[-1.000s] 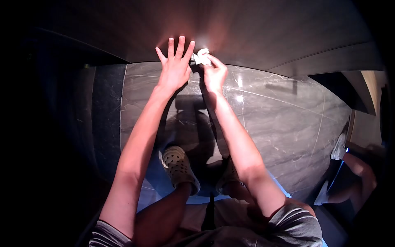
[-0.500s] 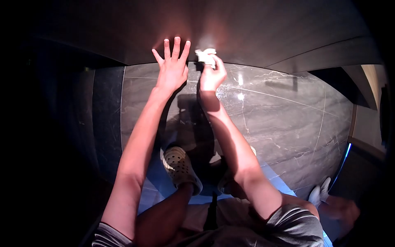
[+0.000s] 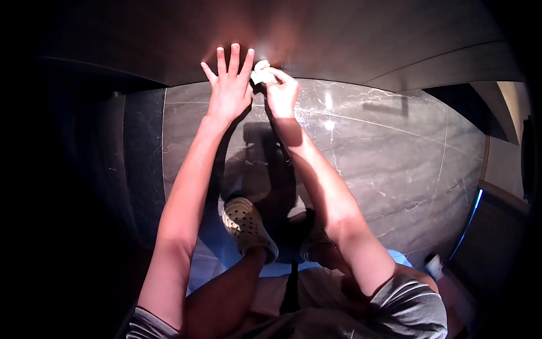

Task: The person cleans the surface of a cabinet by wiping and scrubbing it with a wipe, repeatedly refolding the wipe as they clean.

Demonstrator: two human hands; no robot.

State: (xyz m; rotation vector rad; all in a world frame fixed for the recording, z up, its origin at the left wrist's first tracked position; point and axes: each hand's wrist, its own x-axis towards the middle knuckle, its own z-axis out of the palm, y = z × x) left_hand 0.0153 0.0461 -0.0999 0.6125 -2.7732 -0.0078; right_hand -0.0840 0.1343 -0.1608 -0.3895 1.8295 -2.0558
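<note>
My left hand (image 3: 230,90) lies with its fingers spread against the dark panel (image 3: 350,39), near its lower edge. Just to its right, my right hand (image 3: 282,93) pinches a crumpled white cloth or tissue (image 3: 262,73) against the same panel. The white piece is close beside my left hand's thumb side. Below both hands is a grey marble-patterned tiled floor (image 3: 384,152).
My feet in light perforated clogs (image 3: 244,223) stand on the floor below my arms. At the lower right, another person's shoe (image 3: 434,265) and blurred leg show. A blue light strip (image 3: 467,223) runs along a dark edge at the right.
Both hands have shifted slightly left in view, and the white piece has moved left, closer to my left hand. The other person's feet at the right have moved down and mostly out of view.
</note>
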